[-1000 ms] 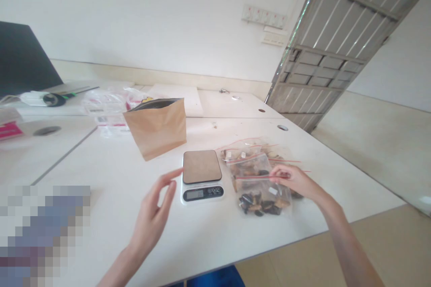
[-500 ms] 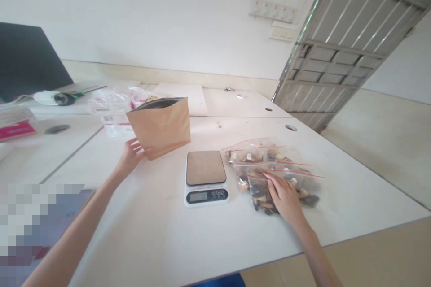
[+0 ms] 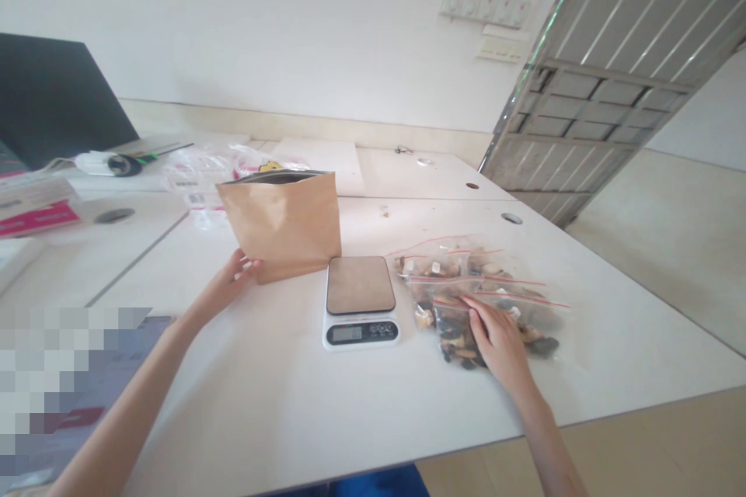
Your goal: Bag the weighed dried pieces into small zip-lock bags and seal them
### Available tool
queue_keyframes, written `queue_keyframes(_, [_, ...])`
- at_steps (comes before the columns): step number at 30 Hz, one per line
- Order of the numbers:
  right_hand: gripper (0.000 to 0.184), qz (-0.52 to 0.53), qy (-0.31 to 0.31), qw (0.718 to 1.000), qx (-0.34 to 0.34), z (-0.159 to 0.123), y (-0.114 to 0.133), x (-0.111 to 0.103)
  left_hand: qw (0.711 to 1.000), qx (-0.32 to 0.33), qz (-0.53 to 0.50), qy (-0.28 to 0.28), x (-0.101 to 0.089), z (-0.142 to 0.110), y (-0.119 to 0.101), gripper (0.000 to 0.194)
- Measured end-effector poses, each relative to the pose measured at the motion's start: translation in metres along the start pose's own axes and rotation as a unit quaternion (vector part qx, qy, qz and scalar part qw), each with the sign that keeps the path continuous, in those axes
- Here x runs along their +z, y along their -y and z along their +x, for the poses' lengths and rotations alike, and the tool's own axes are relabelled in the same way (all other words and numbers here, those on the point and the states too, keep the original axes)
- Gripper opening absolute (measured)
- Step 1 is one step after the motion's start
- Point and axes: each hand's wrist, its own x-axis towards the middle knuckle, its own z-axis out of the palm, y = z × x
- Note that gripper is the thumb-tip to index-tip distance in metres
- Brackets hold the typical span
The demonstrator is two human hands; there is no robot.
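Observation:
A brown kraft paper pouch (image 3: pixel 280 225) stands upright with its top gaping, and its lower right corner reaches the scale. My left hand (image 3: pixel 233 279) grips the pouch at its lower left corner. The white kitchen scale (image 3: pixel 361 299) has a bare brown plate and a small display too faint to read. To its right lie several clear zip bags with red seals, filled with what look like dried mushroom pieces. My right hand (image 3: pixel 495 334) rests over the nearest zip bag (image 3: pixel 458 330), fingers closed at its sealed edge; part of the bag is hidden beneath the hand.
Behind the pouch lies crumpled clear plastic packaging (image 3: pixel 198 175). A dark monitor (image 3: pixel 58 101) stands back left, with pink-and-white boxes (image 3: pixel 40 217) before it. Cable holes pierce the white table (image 3: pixel 233 404). A pixelated patch covers the lower left. A metal door (image 3: pixel 606 105) is beyond.
The pouch has shifted right and toward me, up to the scale, with my left hand on its corner. My right hand stays on the zip bag. The view has turned slightly.

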Motion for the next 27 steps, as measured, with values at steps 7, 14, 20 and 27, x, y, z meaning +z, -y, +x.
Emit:
queue_keyframes(7, [0.034, 0.040, -0.007, 0.999, 0.013, 0.001, 0.003, -0.005, 0.992, -0.029, 0.109, -0.051, 0.031, -0.064, 0.005, 0.105])
queue_keyframes(14, [0.027, 0.063, -0.016, 0.998, 0.020, 0.001, 0.007, -0.008, 0.940, 0.092, 0.325, -0.042, 0.046, -0.129, -0.001, 0.059])
queue_keyframes(20, [0.027, 0.062, -0.061, 0.996, 0.031, -0.001, 0.006, -0.004, 0.919, 0.096, 0.382, -0.038, 0.041, -0.125, -0.004, 0.055])
queue_keyframes(27, [0.029, 0.016, -0.080, 0.996, 0.039, -0.002, 0.006, -0.004, 0.925, 0.082, 0.371, -0.017, 0.039, -0.125, -0.008, 0.054])
